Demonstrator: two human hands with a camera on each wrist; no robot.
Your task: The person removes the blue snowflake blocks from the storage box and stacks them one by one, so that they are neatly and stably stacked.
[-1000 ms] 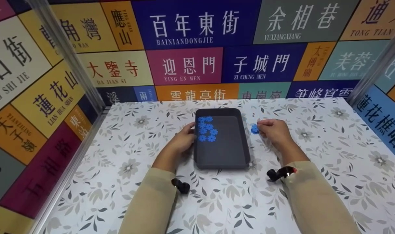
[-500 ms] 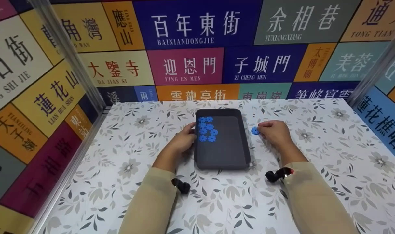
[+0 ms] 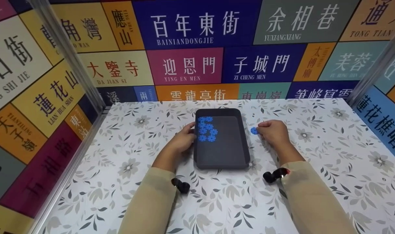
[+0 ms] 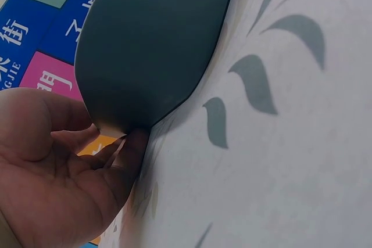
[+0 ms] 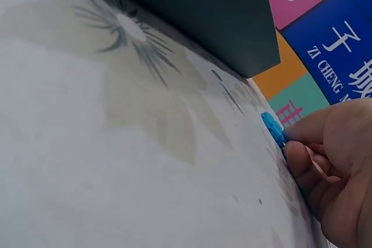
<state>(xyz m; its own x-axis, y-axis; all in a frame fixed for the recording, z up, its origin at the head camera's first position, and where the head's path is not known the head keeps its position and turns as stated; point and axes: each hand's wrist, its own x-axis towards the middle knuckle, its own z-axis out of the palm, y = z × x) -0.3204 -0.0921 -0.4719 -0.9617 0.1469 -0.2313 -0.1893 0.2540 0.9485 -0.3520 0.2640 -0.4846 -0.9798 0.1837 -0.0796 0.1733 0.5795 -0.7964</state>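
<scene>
A dark grey rectangular tray (image 3: 225, 143) lies on the table in the head view. Inside it, flat blue flower-shaped plastic pieces (image 3: 204, 130) cluster toward the far left. My left hand (image 3: 184, 139) holds the tray's left side; in the left wrist view its fingers (image 4: 125, 149) are at the tray's wall and lower edge. To the right of the tray, my right hand (image 3: 275, 132) pinches a blue flower-shaped piece (image 3: 254, 130) between thumb and fingers. The right wrist view shows this piece (image 5: 273, 129) tilted, close over the tabletop.
A white tablecloth (image 3: 213, 201) with a grey leaf print covers the table. Walls with coloured sign panels (image 3: 197, 24) stand behind and at both sides. Small dark cameras (image 3: 181, 186) are strapped to both wrists.
The right hand has shifted very slightly, and the blue piece in its fingers shows as a smaller, flatter disc than one second ago. The left hand and the tray have stayed put.
</scene>
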